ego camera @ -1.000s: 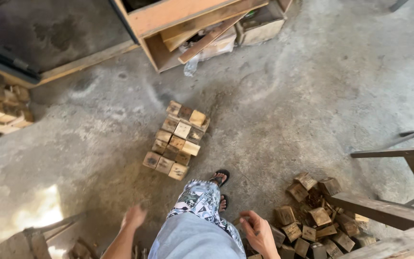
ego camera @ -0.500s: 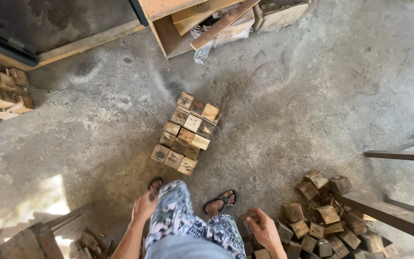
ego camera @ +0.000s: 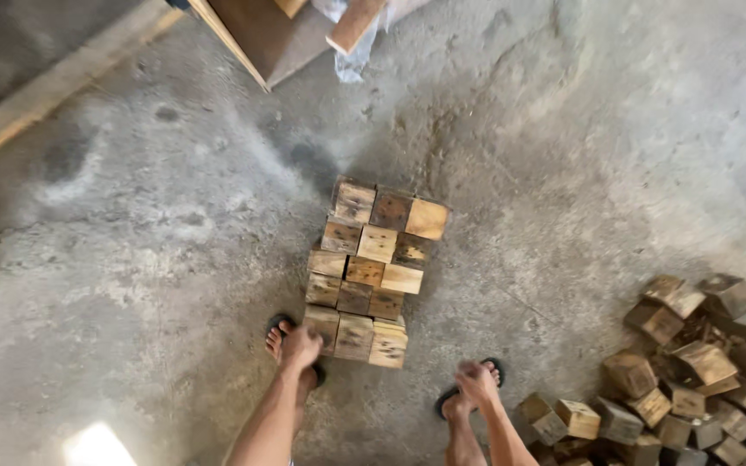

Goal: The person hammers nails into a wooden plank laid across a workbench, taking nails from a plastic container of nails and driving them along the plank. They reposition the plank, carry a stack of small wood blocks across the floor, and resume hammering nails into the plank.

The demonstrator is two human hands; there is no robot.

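A stack of square-ended wooden blocks (ego camera: 373, 272) stands in rows on the concrete floor in front of me. My left hand (ego camera: 301, 347) reaches down beside the stack's near left corner, fingers curled, holding nothing that I can see. Lower right of the stack, my right hand (ego camera: 477, 380) hangs above my sandalled foot with its fingers closed and no block in it. Both forearms come in from the bottom edge. My feet in dark sandals stand on either side of the stack's near end.
A loose heap of wooden blocks (ego camera: 692, 371) lies at the lower right. A wooden frame with boards (ego camera: 252, 34) and a scrap of clear plastic (ego camera: 347, 52) sit at the top. A long timber (ego camera: 45, 95) runs along the upper left.
I have stepped closer and bent over the stack, which now fills the middle of the view. Both hands have dropped toward the stack's near end; my patterned shorts have left the view.
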